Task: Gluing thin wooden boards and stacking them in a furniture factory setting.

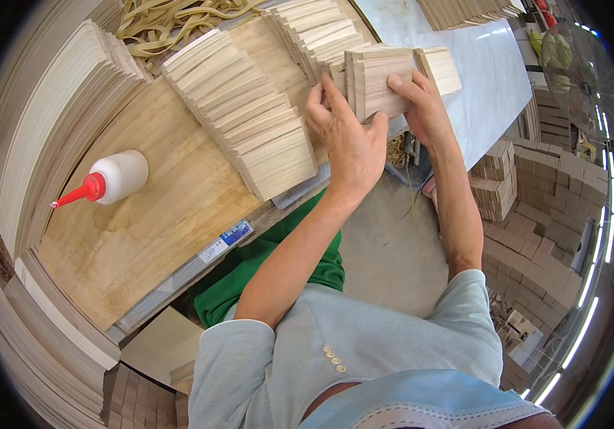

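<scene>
Both my hands hold a small stack of pale wooden pieces (384, 80) above the far side of the table. The thumb and fingers of my left hand (348, 143) grip its lower left edge. My right hand (428, 107) closes around the right side, with the thumb on the broad top face. Just behind the held pieces stands a row of similar wooden pieces (314, 28), and a second fanned row (239, 114) lies to the left of my hands. One more pale wooden piece (441, 70) shows right beside my right fingers; what it rests on is hidden.
A white glue bottle (122, 176) with a red nozzle lies on the wooden tabletop (156, 250). Yellowish bands (171, 25) are heaped at the back. Long boards (64, 107) stand along the left. A grey metal surface (489, 93), a fan (580, 80) and stacked blocks (536, 236) are to the right.
</scene>
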`<state>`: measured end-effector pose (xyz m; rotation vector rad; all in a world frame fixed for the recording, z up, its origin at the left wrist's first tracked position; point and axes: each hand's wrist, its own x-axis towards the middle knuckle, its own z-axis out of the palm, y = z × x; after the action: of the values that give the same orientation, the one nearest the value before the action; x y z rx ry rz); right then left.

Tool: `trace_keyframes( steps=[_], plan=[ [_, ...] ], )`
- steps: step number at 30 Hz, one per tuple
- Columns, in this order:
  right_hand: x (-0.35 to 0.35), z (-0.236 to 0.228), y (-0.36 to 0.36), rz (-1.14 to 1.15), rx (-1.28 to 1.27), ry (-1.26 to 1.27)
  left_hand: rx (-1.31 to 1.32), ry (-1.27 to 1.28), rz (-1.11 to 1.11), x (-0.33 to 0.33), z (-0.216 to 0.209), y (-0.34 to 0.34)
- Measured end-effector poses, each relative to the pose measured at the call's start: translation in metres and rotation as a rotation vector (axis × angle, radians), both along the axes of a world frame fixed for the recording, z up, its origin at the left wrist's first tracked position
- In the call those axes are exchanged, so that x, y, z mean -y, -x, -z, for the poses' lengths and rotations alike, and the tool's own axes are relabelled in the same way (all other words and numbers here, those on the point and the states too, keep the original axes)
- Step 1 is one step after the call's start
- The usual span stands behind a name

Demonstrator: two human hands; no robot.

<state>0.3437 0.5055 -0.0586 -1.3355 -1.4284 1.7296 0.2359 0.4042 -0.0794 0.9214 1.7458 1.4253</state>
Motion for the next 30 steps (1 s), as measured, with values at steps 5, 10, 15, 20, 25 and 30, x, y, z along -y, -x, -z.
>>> trace_keyframes(
  steps=[5,10,15,20,25,30],
  plan=[
    [0.010,0.000,-0.007,0.017,-0.002,-0.033,0.041,-0.021,0.040,0.009,0.001,-0.003],
    [0.014,0.006,-0.012,0.038,0.029,-0.036,0.023,-0.035,0.032,0.012,0.008,-0.010],
    [0.013,0.005,-0.011,0.033,0.022,-0.034,0.020,-0.056,0.028,0.012,0.010,-0.012],
    [0.010,0.006,-0.013,0.024,0.021,-0.030,0.024,-0.075,0.030,0.013,0.010,-0.013],
    [0.013,0.007,-0.016,0.034,0.015,-0.038,0.023,-0.069,0.040,0.015,0.011,-0.014],
    [0.022,0.007,-0.019,0.042,-0.005,-0.042,0.061,-0.023,0.073,0.023,0.005,-0.015]
  ],
)
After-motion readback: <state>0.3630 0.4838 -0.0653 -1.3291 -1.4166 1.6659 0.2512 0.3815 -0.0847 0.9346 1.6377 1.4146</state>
